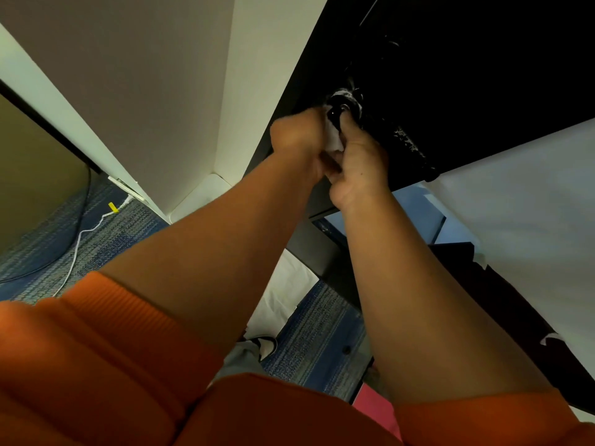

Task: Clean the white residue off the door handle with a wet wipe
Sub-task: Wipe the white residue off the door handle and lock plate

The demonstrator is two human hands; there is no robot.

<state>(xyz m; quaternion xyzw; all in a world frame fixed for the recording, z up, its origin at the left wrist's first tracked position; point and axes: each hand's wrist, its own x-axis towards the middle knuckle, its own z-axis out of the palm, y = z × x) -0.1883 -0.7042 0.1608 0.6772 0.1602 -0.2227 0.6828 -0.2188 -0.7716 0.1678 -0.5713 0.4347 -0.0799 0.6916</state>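
A black door [467,59] fills the upper right, with a black door handle [341,106] on it. White residue smears the handle's base and streaks the black plate [405,140] beside it. My left hand [299,136] is a blurred fist pressed against the handle from the left. My right hand [360,159] grips from the right, fingers up on the handle. A white wet wipe [335,140] is squeezed between both hands and held against the handle. Most of the wipe is hidden by my fingers.
A pale wall [167,91] and white door frame [251,91] stand left of the door. Blue-grey carpet [315,333] lies below, with a white cable [77,246] on the left. White paper [531,204] covers the door's lower part. Orange sleeves cover my upper arms.
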